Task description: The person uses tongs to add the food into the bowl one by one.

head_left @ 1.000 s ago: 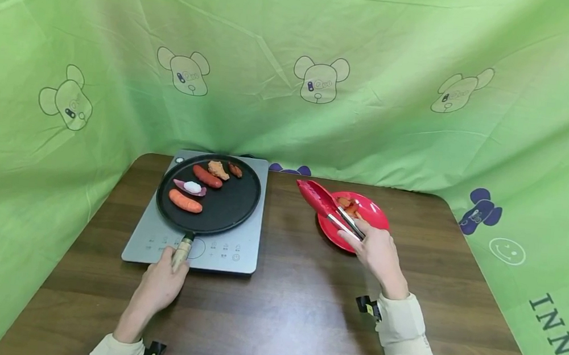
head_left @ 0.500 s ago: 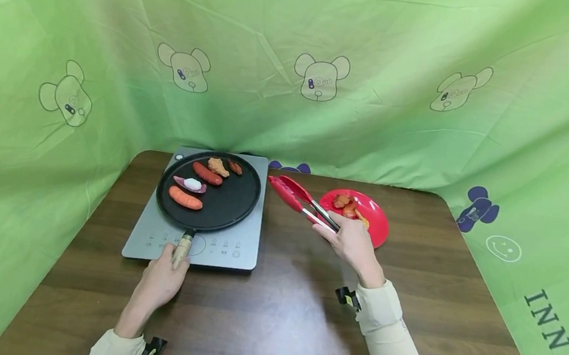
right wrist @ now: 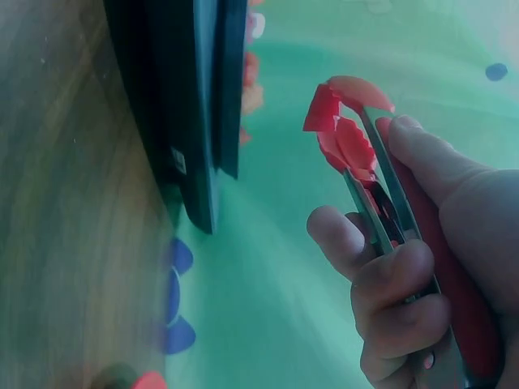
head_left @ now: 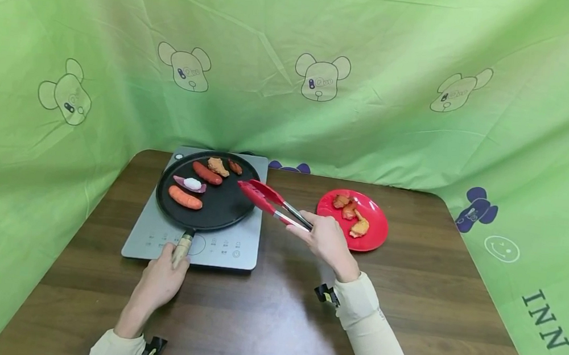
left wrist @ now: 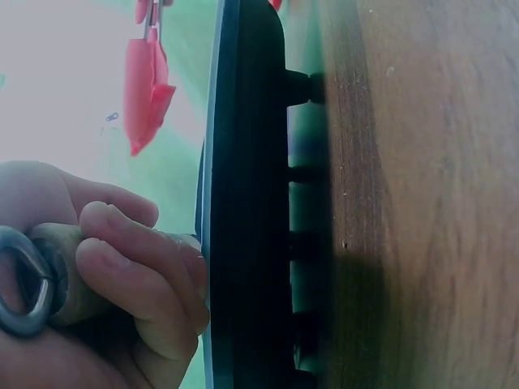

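Note:
My left hand (head_left: 163,280) grips the light handle (head_left: 182,250) of a round black frying pan (head_left: 219,211); in the left wrist view its fingers wrap round the handle, which ends in a metal ring (left wrist: 24,282). With my right hand (head_left: 328,242) I hold red-tipped metal tongs (head_left: 282,206), their heads over the pan's right edge with nothing between them. On the pan's left and back lie an orange-pink sausage (head_left: 186,198), a purple piece with a white top (head_left: 191,184), a red sausage (head_left: 207,173), a fried chicken piece (head_left: 218,166) and a small brown piece (head_left: 234,166).
Beneath the pan is a silver induction cooktop (head_left: 241,250) on the wooden table (head_left: 260,324). A red plate (head_left: 374,232) with 3 browned food pieces (head_left: 349,209) stands at the back right. Green printed cloth (head_left: 314,134) hangs behind and along the sides.
My right hand has carried the tongs left from above the red plate to the pan's right edge, uncovering the food on the plate. The left hand stays on the handle.

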A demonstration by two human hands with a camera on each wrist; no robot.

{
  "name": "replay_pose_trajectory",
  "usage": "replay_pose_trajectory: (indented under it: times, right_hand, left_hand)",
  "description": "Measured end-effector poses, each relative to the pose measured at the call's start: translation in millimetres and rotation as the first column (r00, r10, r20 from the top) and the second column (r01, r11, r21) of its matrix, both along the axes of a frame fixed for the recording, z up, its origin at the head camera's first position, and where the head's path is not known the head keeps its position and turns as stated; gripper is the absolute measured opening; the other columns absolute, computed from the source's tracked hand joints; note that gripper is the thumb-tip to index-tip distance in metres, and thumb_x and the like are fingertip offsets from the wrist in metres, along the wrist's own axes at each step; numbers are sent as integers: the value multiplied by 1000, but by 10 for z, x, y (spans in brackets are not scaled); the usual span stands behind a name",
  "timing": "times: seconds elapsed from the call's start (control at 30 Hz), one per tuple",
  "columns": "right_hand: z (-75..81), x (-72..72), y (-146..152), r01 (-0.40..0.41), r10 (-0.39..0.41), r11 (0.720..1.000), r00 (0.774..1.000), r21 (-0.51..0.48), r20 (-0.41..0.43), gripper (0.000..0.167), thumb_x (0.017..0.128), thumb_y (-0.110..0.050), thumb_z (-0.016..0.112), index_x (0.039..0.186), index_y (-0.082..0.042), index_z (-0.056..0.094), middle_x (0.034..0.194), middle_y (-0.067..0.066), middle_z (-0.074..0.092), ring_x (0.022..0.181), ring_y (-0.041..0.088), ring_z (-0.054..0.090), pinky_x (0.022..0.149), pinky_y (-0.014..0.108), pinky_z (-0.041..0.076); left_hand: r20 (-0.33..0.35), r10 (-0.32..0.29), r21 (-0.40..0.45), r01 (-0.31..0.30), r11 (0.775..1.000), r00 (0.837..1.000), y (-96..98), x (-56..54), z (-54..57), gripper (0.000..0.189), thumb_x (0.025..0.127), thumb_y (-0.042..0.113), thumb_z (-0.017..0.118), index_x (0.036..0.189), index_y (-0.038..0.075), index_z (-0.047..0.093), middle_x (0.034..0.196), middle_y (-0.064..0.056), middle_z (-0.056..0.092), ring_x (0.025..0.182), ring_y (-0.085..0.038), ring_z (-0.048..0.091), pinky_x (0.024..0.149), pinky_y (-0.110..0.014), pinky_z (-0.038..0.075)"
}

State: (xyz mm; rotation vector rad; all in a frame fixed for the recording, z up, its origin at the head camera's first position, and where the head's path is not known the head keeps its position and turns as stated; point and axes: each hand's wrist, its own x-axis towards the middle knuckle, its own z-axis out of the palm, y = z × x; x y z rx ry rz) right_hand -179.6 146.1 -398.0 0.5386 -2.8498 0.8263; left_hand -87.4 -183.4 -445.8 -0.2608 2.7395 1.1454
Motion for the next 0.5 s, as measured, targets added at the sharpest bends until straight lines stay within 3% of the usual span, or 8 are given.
replay_pose_trajectory:
  times: [0.3, 0.5]
  right_hand:
    - [-87, -57, -181, -67, 68, 997, 997, 36, -27, 25, 81, -42, 72, 89, -20, 66, 51, -7, 39, 47, 11, 37, 44, 27, 30]
    - [-153, -88, -275, -84, 85, 995, 996, 55, -5, 27, 82, -46, 69, 79, -23, 57, 51, -8, 34, 46, 10, 36, 43, 27, 27]
  left_hand:
    - [11, 15, -4, -15, 1000, 1000, 2, -11, 2, 39, 96, 28, 44, 123, 1, 34, 72, -11, 47, 53, -21, 47, 46, -34, 38]
    - [11, 17, -1, -17, 1000, 1000, 9, -7, 0, 39, 96, 28, 45, 123, 2, 34, 71, -11, 47, 53, -21, 47, 45, -34, 38]
